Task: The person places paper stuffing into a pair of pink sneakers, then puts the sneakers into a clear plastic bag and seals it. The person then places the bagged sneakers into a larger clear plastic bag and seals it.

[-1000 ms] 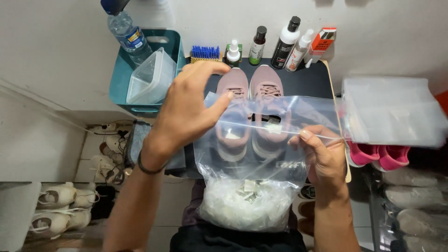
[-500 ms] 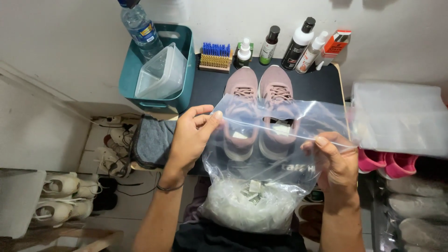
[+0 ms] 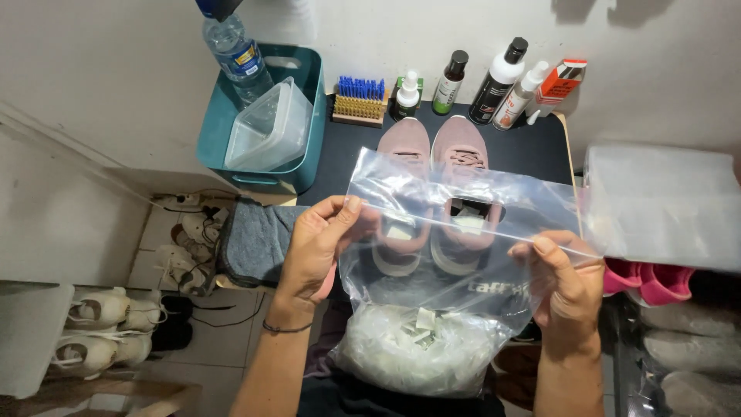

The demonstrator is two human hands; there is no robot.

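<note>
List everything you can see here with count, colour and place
bag: 1, clear plastic, white packets at its bottom, held up by both hands
shoes: 2, pink, on table behind bag
table: 1, black, centre
bottles: 5, mixed, table's back edge
brush: 1, blue bristles, beside bottles
bin: 1, teal, table's left
tub: 1, clear, in bin
water bottle: 1, clear, in bin
cloth: 1, grey, table's left edge
box: 1, translucent, right
white shoes: 2, lower left
left hand: bag's left top edge
right hand: bag's right top edge
</note>
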